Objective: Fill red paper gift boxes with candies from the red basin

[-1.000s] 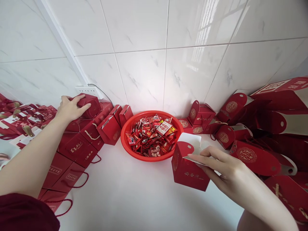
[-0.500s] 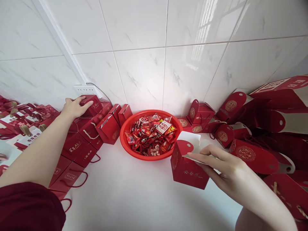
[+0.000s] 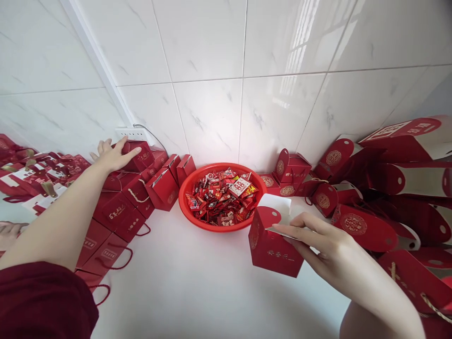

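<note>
My right hand pinches a raised flap of an open red gift box, with its white inside and lid showing. This box is in front of the basket's right side. Far to the left, my left hand lies over a small closed red box on top of a row of boxes, its fingers spread and its thumb along the box's front. Between the hands stands an orange-red plastic basket filled with wrapped sweets; a white-and-red square packet lies on top.
Stacked red boxes with cord handles line the left side. Open red boxes crowd the right. A power strip is by the tiled wall. Another person's hand shows at the left edge.
My left hand's fingers have spread wider over the small box, which stays on the row. My right hand still holds the open box in about the same place. The view has shifted slightly.
</note>
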Motion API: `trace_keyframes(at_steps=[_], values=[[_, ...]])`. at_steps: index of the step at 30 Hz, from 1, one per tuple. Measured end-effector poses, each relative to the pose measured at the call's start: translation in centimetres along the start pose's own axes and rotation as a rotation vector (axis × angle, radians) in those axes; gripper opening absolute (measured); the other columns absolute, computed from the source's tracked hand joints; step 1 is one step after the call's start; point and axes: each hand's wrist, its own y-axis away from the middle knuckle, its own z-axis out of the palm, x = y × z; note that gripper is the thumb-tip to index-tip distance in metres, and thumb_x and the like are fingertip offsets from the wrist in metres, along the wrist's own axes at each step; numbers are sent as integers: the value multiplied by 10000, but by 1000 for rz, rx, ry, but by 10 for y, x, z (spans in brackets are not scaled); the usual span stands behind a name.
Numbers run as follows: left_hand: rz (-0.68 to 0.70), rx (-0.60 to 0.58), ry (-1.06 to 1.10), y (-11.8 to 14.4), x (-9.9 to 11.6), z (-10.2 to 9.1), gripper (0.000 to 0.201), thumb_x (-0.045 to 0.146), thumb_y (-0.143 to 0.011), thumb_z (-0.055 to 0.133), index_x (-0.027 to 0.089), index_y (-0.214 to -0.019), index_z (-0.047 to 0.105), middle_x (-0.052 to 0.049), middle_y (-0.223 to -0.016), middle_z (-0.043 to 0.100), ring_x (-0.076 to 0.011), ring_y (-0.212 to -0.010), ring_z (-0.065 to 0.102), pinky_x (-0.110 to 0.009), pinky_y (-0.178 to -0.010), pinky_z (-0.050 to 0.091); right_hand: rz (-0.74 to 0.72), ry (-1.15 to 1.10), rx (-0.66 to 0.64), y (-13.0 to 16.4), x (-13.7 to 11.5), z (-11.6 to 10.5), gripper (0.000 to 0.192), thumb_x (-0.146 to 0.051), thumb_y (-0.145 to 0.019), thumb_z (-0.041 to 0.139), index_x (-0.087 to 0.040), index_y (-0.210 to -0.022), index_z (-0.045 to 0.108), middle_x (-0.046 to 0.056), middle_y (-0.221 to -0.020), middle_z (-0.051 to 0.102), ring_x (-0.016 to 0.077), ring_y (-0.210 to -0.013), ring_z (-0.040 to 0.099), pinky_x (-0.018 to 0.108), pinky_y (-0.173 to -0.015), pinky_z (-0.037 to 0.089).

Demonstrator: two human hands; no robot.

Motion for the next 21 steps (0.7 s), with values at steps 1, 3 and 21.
trace_keyframes(at_steps=[1, 3, 21], values=[[-101, 44, -51, 3, 11, -6, 880, 612, -929, 457, -177, -1287, 298, -332, -1562, 57, -349, -1472, -64, -770, -967, -76, -6, -4, 5, 1, -1, -1, 356, -144, -982, 441, -285, -1270, 596, 48, -984, 563, 128, -782, 581, 245, -682, 481], [-162, 125, -103, 9, 42, -20, 889, 629, -939, 420, -143, -1347, 252, -310, -1572, 45, -380, -1463, -41, -769, -992, -65, -24, -16, 18, 3, -7, -5, 351, -143, -980, 450, -277, -1268, 597, 49, -980, 567, 128, -784, 585, 241, -676, 478], [354, -230, 781, 317, 246, 160, 1129, 796, -698, 581, 264, -1552, 69, -173, -1603, 58, -434, -1472, 70, -639, -1157, 143, -299, -85, -23, 59, -33, 108, 295, -92, -964, 419, -192, -1179, 594, 67, -978, 648, 173, -952, 624, 435, -1032, 443]])
